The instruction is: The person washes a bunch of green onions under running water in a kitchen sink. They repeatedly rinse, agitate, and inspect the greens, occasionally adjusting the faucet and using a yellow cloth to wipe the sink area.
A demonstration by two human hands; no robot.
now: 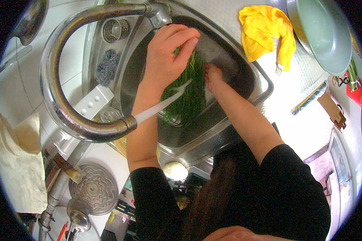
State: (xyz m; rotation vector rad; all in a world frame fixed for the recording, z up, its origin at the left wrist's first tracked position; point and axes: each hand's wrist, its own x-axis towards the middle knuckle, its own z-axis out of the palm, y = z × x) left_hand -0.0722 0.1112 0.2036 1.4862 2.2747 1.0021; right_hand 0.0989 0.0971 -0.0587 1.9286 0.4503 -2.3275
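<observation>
Long thin green leaves, which look like Chinese chives (189,90), lie in the dark basin of a metal sink (229,123). Water pours from the curved metal faucet (52,81) across my left forearm onto the greens. My left hand (172,54) is raised over the sink, right by the faucet's base (161,16). Its thumb and forefinger are close together, and the hand hides whatever lies beneath it. Lower in the basin, my right hand (214,76) is at the right side of the greens, its fingers partly blurred; whether it grips any leaves is unclear.
A yellow cloth (259,33) lies on the metal counter, beside a large pale-green bowl (325,36). Along the sink's left ledge are a drain strainer (114,30), a dark scouring pad (107,66) and a white holder (93,101). Ladles (80,220) and a round metal plate (93,188) are lower left.
</observation>
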